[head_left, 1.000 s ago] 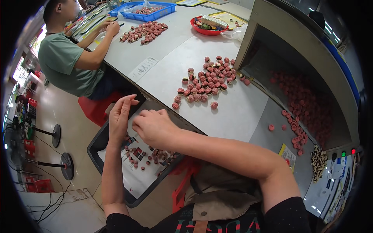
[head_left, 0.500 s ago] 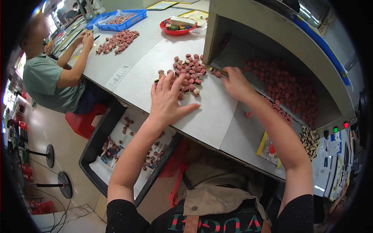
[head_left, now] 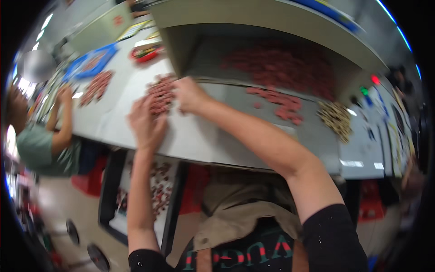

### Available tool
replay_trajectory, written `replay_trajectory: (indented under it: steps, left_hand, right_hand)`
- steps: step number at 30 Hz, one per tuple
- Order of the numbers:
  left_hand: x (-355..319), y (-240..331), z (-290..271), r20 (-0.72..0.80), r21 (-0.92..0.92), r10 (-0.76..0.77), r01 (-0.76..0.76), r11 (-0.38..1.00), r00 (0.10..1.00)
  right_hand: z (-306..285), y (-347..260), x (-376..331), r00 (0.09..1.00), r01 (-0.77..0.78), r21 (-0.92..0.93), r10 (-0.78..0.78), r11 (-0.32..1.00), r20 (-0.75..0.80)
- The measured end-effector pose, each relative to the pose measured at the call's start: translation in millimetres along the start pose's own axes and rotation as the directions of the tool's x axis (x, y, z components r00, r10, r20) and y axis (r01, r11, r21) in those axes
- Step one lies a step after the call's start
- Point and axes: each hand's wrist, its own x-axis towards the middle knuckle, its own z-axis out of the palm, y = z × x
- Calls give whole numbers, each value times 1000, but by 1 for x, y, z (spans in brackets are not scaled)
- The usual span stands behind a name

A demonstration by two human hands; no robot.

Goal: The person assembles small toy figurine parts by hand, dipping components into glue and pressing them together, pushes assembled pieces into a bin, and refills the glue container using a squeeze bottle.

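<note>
A pile of small round pink-brown pieces [head_left: 161, 93] lies on the white tabletop, smeared by motion. My left hand [head_left: 147, 124] rests at its left and near edge, fingers stretched out and thumb apart, with pieces between them. At the pile's right side is my right hand [head_left: 192, 96], its fingers curled in; whatever they hold, if anything, is hidden. Loose reddish pieces [head_left: 278, 104] lie to the right of that hand, before a box opening that holds a large heap of red pieces [head_left: 281, 65].
Farther right lies a heap of pale beige pieces [head_left: 335, 120]. A black-rimmed tray [head_left: 105, 199] with scattered pieces sits below the table edge. At the back left are a red bowl [head_left: 146, 55] and a blue tray [head_left: 108, 55]. A co-worker [head_left: 47, 145] sits at the left.
My view has swung right, so the table appears shifted left. Both hands have come closer together around the pile, which looks more tightly gathered.
</note>
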Motion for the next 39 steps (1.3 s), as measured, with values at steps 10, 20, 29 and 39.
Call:
replay_trajectory:
  steps: [10,20,29,39]
  left_hand:
    - [3,26,5,24,153,-36,31,988,999]
    - [12,46,16,24,201,94,-97,975,995]
    - [17,131,19,-23,-14,155,-155,988,988]
    - [3,226,29,60,-423,117,-81,903,991]
  right_hand:
    - [-184,-117,-295,973,-195,-274,150,942,-176]
    - [-333,-9,-415,478,-703,-345,53,622,-877]
    - [-337,32,-372,512,-753,-429,34,499,-858]
    - [-396,-28,-480,192,-833,-384,-442,399,-876]
